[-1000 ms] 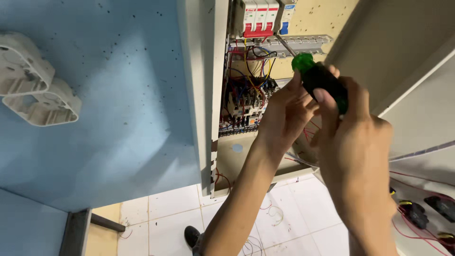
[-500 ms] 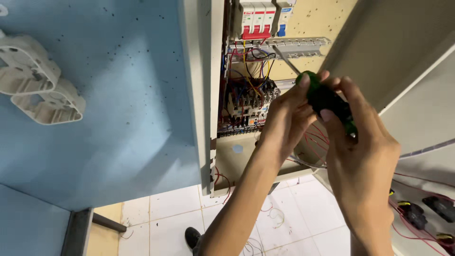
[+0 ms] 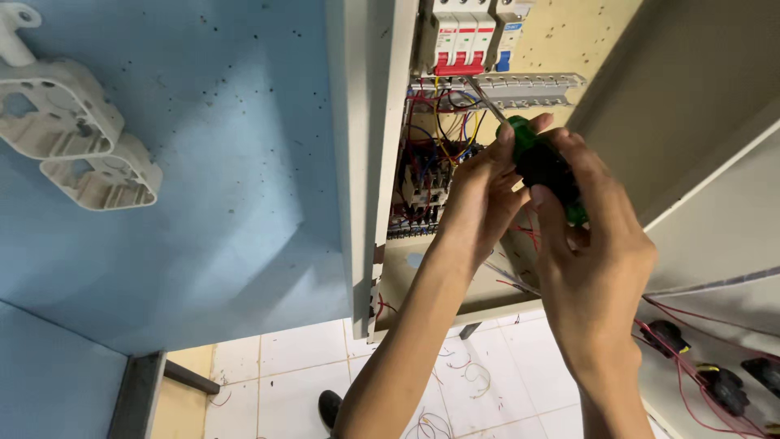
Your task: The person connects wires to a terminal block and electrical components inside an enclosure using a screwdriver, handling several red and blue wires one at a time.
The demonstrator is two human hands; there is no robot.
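A screwdriver [image 3: 543, 162] with a green and black handle points its metal shaft up into an open electrical cabinet [image 3: 382, 162]. My right hand [image 3: 593, 244] is wrapped around the handle. My left hand [image 3: 479, 195] pinches the front of the handle near the shaft. The tip sits just below the white and red circuit breakers [image 3: 467, 36], at a grey slotted cable duct [image 3: 520, 81]. Below that hangs a tangle of coloured wires [image 3: 439, 146] over dark terminal blocks.
Two white plastic junction boxes [image 3: 77, 138] are fixed to the blue wall at left. The cabinet door [image 3: 707, 106] stands open at right, with black buttons and red wires [image 3: 691, 341] on it. Wire scraps lie on the tiled floor [image 3: 487, 382], beside a dark shoe.
Both hands and the screwdriver have shifted slightly down and right. The fingers of my right hand have turned around the handle.
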